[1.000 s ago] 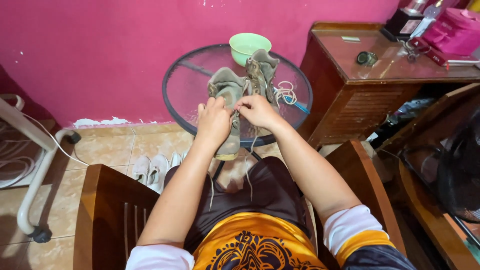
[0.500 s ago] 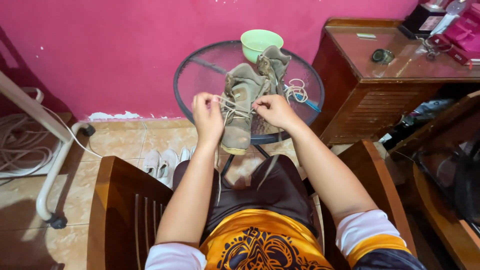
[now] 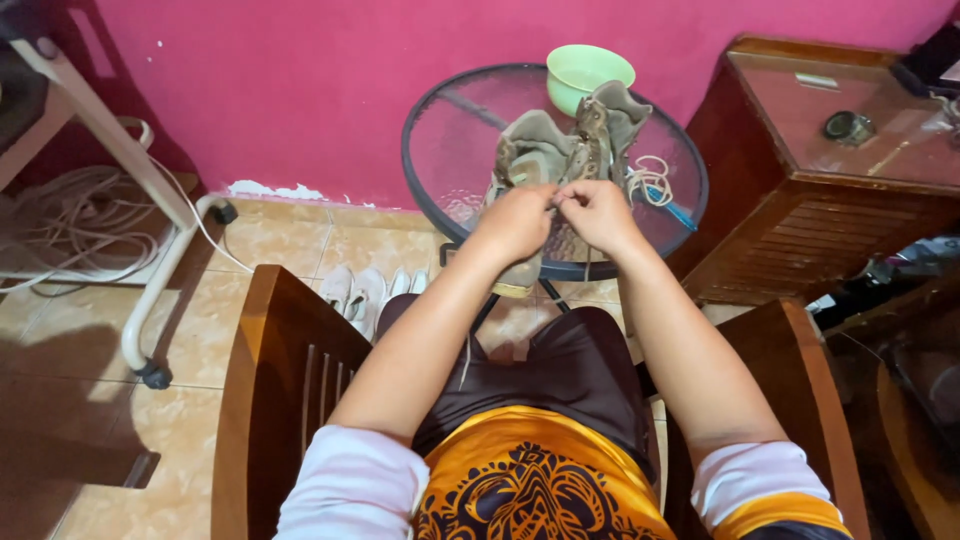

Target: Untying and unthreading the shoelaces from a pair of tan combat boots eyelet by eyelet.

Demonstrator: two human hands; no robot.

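Boot [image 3: 530, 160] stood on the glass table [image 3: 450, 130], near edge, toe toward the sitter for reach | left hand [image 3: 518, 222] and right hand [image 3: 598, 213] met over it, fingers pinching the lace | bowl [image 3: 588, 70] far side | hands were apart half a second earlier, now touching.

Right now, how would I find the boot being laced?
Look at the round glass table by the pink wall. Two tan boots stand on it; pick the nearer boot, under the left hand and right hand, not the one beside the green bowl.
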